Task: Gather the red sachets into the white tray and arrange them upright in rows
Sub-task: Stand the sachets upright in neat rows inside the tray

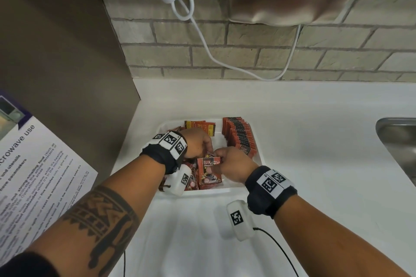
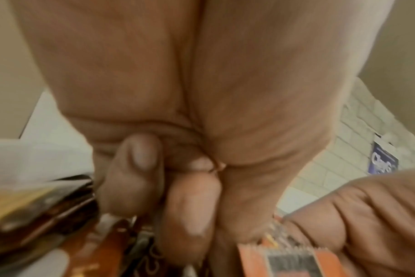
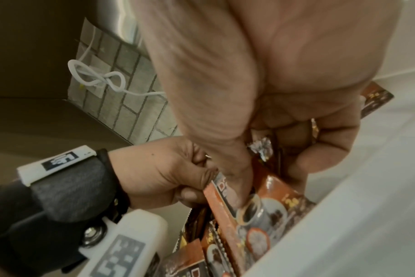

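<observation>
Red sachets: one upright row is stood along the right side of the white tray; others are heaped loose at its left. One sachet is pinched at its top edge by curled fingers of both left hand and right hand, over the tray.

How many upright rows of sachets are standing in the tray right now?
1. A single upright row of sachets stands along the right side of the white tray. The rest lie loose at the left and near side; hands may hide some.
</observation>
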